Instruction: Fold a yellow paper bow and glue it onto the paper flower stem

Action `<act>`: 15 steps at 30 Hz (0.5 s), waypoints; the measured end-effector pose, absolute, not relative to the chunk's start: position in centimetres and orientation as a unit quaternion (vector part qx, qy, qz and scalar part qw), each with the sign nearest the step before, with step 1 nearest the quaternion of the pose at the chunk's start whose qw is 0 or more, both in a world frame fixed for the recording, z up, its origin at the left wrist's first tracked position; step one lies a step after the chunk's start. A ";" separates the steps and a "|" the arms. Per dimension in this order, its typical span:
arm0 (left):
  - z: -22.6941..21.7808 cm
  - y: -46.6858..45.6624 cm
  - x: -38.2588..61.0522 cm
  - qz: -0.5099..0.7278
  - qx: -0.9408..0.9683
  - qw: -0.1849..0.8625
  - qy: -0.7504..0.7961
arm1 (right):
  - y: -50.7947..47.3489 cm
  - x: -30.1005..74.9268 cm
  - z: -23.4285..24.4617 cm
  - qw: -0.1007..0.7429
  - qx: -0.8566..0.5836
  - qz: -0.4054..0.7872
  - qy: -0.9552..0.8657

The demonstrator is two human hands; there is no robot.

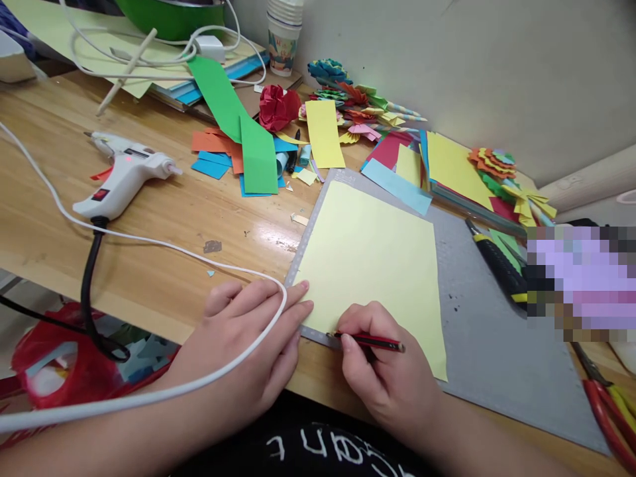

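A pale yellow paper sheet (368, 265) lies on a grey cutting mat (497, 344) near the desk's front edge. My left hand (248, 344) rests flat with fingers stretched out, fingertips pressing the sheet's near left corner. A white cable (163, 248) runs over that hand. My right hand (387, 371) is closed round a red and black pencil (370, 341), whose tip touches the sheet's near edge beside the left fingertips.
A white glue gun (126, 175) lies at the left on the wooden desk (149, 265). Coloured paper strips (248, 142), a red crumpled ball (275, 106) and folded paper flowers (348, 99) crowd the back. A black-yellow utility knife (497, 262) and red-handled pliers (606, 411) lie at the right.
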State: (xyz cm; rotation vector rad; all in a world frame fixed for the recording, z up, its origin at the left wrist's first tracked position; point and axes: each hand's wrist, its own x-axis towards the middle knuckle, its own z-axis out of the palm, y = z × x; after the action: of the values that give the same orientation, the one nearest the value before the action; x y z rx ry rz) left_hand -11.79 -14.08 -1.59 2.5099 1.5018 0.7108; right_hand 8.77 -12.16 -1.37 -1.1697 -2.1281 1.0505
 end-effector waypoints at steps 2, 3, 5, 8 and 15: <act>-1.6 -14.0 -11.8 0.236 0.832 0.065 0.498 | -12.2 8.9 -1.4 0.244 -0.429 0.384 -0.780; -1.6 -14.0 -11.8 0.236 0.833 0.064 0.497 | -12.3 8.9 -1.4 0.243 -0.429 0.384 -0.781; -1.6 -14.0 -11.7 0.234 0.833 0.063 0.497 | -12.2 8.8 -1.4 0.240 -0.429 0.379 -0.784; -1.6 -13.9 -11.7 0.239 0.832 0.059 0.497 | -12.0 8.5 -1.2 0.225 -0.432 0.366 -0.793; -1.7 -13.9 -11.7 0.250 0.834 0.049 0.490 | -11.6 8.1 -0.7 0.200 -0.417 0.341 -0.818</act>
State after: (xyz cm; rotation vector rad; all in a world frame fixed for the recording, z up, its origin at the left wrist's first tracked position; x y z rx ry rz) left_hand -11.73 -13.88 -1.71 2.5422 1.4922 0.7614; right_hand 8.07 -11.63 -0.73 -1.1668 -2.2871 0.9525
